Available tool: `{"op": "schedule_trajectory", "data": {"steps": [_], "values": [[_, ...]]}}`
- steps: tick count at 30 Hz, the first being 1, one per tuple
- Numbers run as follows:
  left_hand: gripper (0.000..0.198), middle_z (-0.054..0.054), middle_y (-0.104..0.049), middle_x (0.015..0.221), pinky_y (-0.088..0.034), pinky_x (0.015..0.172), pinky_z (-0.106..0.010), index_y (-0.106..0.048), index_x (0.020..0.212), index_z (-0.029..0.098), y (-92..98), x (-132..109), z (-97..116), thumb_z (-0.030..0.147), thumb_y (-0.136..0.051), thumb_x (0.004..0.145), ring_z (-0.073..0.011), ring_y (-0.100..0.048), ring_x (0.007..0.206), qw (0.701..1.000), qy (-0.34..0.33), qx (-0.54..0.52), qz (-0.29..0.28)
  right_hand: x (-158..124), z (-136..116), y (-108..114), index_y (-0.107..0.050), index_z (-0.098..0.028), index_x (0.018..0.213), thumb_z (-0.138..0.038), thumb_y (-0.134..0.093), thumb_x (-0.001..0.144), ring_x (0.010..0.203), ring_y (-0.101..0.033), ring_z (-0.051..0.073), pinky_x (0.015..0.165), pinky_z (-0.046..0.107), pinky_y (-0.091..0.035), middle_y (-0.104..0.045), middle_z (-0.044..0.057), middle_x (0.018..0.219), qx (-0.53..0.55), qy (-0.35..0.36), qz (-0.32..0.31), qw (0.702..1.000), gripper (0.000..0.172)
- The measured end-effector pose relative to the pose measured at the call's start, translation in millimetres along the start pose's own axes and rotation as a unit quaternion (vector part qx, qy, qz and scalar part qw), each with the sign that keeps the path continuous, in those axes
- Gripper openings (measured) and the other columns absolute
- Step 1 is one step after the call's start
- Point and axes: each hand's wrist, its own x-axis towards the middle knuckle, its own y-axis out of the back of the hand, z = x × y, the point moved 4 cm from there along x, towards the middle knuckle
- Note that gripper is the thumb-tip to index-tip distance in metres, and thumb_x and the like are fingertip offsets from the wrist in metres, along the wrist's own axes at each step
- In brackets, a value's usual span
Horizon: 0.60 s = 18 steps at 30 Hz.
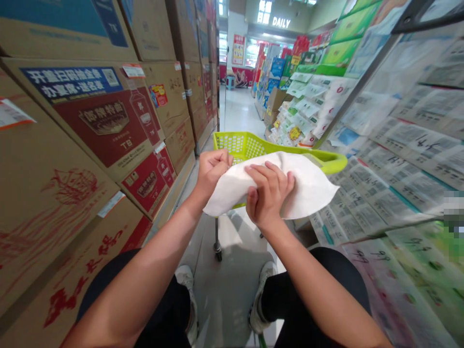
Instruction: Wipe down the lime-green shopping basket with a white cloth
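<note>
A white cloth (311, 186), tissue-like and folded or rolled along its length, is stretched out in front of me above a shopping cart's yellow-green basket (250, 145). My left hand (213, 169) is closed in a fist at the cloth's upper left edge, apparently pinching it; the fingertips are hidden. On the middle of the cloth lies my right hand (270, 193), back up, its fingers slightly bent and a little apart, the thumb to the left. The cloth covers the near part of the basket. To its right, the basket's rounded rim sticks out.
Stacked cardboard boxes (108, 116) line the left side. Shelves of wrapped paper packs (409, 154) rise close on the right. Under the basket, a caster wheel (217, 252) stands on the pale tiled floor (224, 295) near my shoes. The aisle runs on ahead.
</note>
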Motion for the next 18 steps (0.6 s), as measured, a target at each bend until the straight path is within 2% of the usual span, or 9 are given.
{"op": "schedule_trajectory", "data": {"steps": [1, 3, 5, 8, 10, 12, 15, 18], "values": [[0.032, 0.003, -0.037, 0.050, -0.019, 0.052, -0.028, -0.036, 0.049, 0.020, 1.3, -0.2, 0.2, 0.024, -0.063, 0.066, -0.0093, -0.031, 0.050, 1.000, 0.001, 0.001, -0.003, 2.6, 1.4, 1.2, -0.069, -0.029, 0.137, -0.040, -0.037, 0.108, 0.135, -0.060, 0.030, 0.122, 0.054, -0.027, -0.075, 0.008, 0.126, -0.005, 0.017, -0.014, 1.000, 0.044], [0.031, 0.003, -0.038, 0.050, -0.020, 0.052, -0.028, -0.036, 0.049, 0.020, 4.8, 0.0, 0.3, 0.023, -0.063, 0.064, -0.0093, -0.032, 0.050, 1.000, -0.003, -0.001, -0.003, 10.2, 21.5, 7.7, -0.072, -0.027, 0.131, -0.046, -0.035, 0.108, 0.130, -0.062, 0.030, 0.118, 0.052, -0.033, -0.076, 0.010, 0.124, -0.013, 0.033, -0.036, 0.999, 0.048], [0.029, 0.003, -0.039, 0.049, -0.020, 0.052, -0.028, -0.037, 0.049, 0.020, 8.0, 0.5, 0.0, 0.022, -0.062, 0.063, -0.0094, -0.032, 0.049, 1.000, -0.009, -0.003, 0.000, 19.1, 59.8, 17.4, -0.075, -0.024, 0.124, -0.049, -0.029, 0.108, 0.124, -0.065, 0.032, 0.112, 0.052, -0.039, -0.076, 0.012, 0.123, -0.015, 0.003, -0.051, 0.999, 0.054], [0.030, 0.003, -0.038, 0.048, -0.020, 0.053, -0.028, -0.035, 0.049, 0.020, 8.8, 0.6, -0.2, 0.023, -0.062, 0.061, -0.0089, -0.030, 0.047, 1.000, -0.016, -0.004, 0.003, 29.4, 118.6, 31.8, -0.076, -0.021, 0.115, -0.045, -0.021, 0.109, 0.110, -0.069, 0.034, 0.102, 0.053, -0.043, -0.077, 0.015, 0.111, -0.032, -0.075, -0.037, 0.996, 0.060], [0.031, 0.003, -0.037, 0.047, -0.019, 0.053, -0.028, -0.034, 0.048, 0.020, 6.6, 0.1, 0.1, 0.023, -0.062, 0.061, -0.0086, -0.029, 0.046, 1.000, -0.021, -0.005, 0.007, 32.4, 133.2, 35.8, -0.075, -0.020, 0.114, -0.046, -0.020, 0.110, 0.107, -0.070, 0.034, 0.101, 0.054, -0.044, -0.077, 0.016, 0.109, -0.042, -0.092, -0.032, 0.994, 0.061], [0.031, 0.003, -0.037, 0.047, -0.019, 0.053, -0.028, -0.034, 0.048, 0.020, 2.8, -0.6, 0.4, 0.025, -0.062, 0.061, -0.0087, -0.029, 0.046, 1.000, -0.027, -0.005, 0.015, 33.4, 119.4, 35.8, -0.075, -0.020, 0.117, -0.049, -0.026, 0.109, 0.113, -0.068, 0.035, 0.103, 0.054, -0.043, -0.076, 0.016, 0.114, -0.040, -0.081, -0.031, 0.995, 0.057], [0.034, 0.003, -0.035, 0.047, -0.021, 0.053, -0.028, -0.033, 0.048, 0.021, -4.5, -1.9, 0.7, 0.028, -0.063, 0.064, -0.0095, -0.030, 0.047, 0.999, -0.035, 0.000, 0.029, 34.6, 62.7, 30.8, -0.074, -0.023, 0.118, -0.051, -0.040, 0.106, 0.119, -0.066, 0.033, 0.107, 0.052, -0.042, -0.076, 0.013, 0.122, -0.020, -0.032, -0.058, 0.998, 0.046], [0.037, 0.003, -0.034, 0.048, -0.022, 0.053, -0.028, -0.033, 0.048, 0.021, -10.0, -3.2, 1.1, 0.030, -0.063, 0.066, -0.0101, -0.032, 0.049, 0.999, -0.035, 0.010, 0.038, 39.4, 15.0, 23.1, -0.075, -0.024, 0.104, -0.043, -0.042, 0.107, 0.112, -0.066, 0.029, 0.101, 0.046, -0.042, -0.079, 0.009, 0.109, -0.013, -0.002, -0.129, 0.992, 0.038]]}}
